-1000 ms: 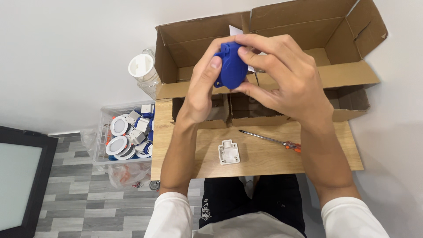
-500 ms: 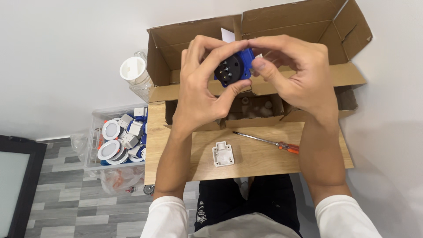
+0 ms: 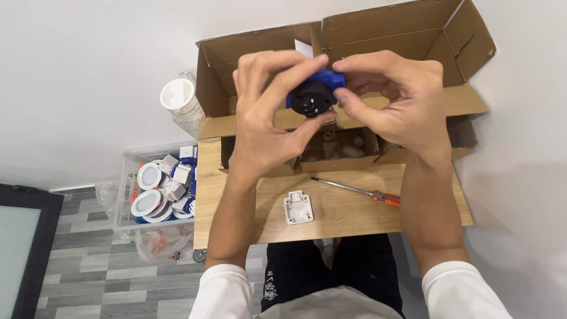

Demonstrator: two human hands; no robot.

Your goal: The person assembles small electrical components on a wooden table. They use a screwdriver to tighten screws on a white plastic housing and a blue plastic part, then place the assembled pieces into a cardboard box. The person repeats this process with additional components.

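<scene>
While my left hand (image 3: 266, 112) and right hand (image 3: 396, 100) both grasp the blue plug (image 3: 313, 94), its black face points toward me, above the cardboard box (image 3: 260, 47).

The round blue and black plastic plug (image 3: 313, 94) looks smooth and matt. The open brown cardboard box (image 3: 260, 47) is dull paper. The light wooden bench (image 3: 354, 207) looks smooth. The small white plastic plate (image 3: 298, 208) shines a little.

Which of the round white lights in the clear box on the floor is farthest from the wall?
The round white light at the near left of the clear bin. The other one lies above it in the picture, nearer the wall.
</scene>
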